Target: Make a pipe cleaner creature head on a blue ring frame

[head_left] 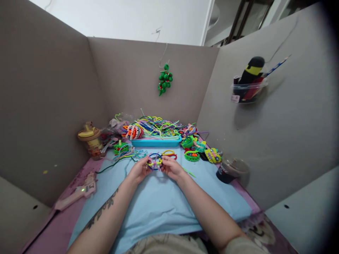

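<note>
Between my two hands is a small ring-shaped frame of bent pipe cleaners (155,162), blue around the outside with yellow and pink-purple pieces across it. My left hand (141,170) pinches its left side. On the right side, my right hand (171,168) grips it with thumb and fingers. The frame is held just above the light blue cloth (159,204). Behind it lie yellow and red pipe cleaner loops (171,153), and loose light blue strands (139,153) are near my left hand.
A blue tray (156,142) heaped with pipe cleaners stands at the back. Finished fuzzy pieces (192,155) sit to the right, near a dark cup (226,171). At left are a glue gun (82,190) with a lit green light and a lidded cup (91,141). Grey panels enclose three sides.
</note>
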Available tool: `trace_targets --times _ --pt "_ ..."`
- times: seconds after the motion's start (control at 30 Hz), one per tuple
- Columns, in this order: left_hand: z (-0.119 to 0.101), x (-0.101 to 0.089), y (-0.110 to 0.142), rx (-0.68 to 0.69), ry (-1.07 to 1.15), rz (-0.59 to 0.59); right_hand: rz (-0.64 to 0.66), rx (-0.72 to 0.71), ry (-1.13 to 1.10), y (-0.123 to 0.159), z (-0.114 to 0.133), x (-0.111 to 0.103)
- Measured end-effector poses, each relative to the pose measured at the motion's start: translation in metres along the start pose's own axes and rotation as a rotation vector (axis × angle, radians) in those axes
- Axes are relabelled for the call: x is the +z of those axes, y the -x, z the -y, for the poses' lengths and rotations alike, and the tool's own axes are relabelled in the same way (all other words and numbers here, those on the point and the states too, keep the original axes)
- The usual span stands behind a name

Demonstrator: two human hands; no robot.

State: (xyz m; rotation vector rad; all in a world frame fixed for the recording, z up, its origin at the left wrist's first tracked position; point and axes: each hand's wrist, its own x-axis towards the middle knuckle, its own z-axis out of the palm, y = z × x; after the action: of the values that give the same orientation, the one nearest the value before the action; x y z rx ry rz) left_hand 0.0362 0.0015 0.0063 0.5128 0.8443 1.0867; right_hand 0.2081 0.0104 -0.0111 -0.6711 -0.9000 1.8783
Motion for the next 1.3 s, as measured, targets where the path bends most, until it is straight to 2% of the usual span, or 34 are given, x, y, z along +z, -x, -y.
trace_targets --times 0.17,0.43,0.5,0.6,0.7,0.87,1.0,1.2,1.3 --pt "0.002 -0.004 -0.002 0.048 -0.042 0.049 -0.022 -0.019 0.016 0.000 0.000 0.000" --pt "0.004 -0.004 -0.005 0.127 -0.107 0.004 -0.047 -0.043 0.040 0.002 0.003 0.005" --pt "0.004 -0.004 -0.006 0.234 -0.153 -0.056 -0.087 -0.089 0.101 0.003 0.004 0.007" --pt "0.001 -0.003 -0.005 0.510 -0.297 -0.135 -0.133 -0.227 0.259 0.004 0.007 0.010" --pt "-0.005 -0.001 0.001 0.653 -0.446 -0.079 -0.141 -0.353 0.362 0.006 0.008 0.011" --pt "-0.009 0.007 0.014 0.610 -0.562 0.009 -0.200 -0.414 0.400 0.006 0.009 0.008" --pt "-0.005 0.014 0.019 0.625 -0.658 0.008 -0.234 -0.450 0.449 0.004 0.009 0.006" --pt "0.003 0.018 0.019 0.582 -0.562 0.039 -0.200 -0.443 0.417 0.005 0.011 0.009" --pt "0.004 0.017 0.019 0.613 -0.541 -0.006 -0.208 -0.443 0.374 0.006 0.011 0.010"
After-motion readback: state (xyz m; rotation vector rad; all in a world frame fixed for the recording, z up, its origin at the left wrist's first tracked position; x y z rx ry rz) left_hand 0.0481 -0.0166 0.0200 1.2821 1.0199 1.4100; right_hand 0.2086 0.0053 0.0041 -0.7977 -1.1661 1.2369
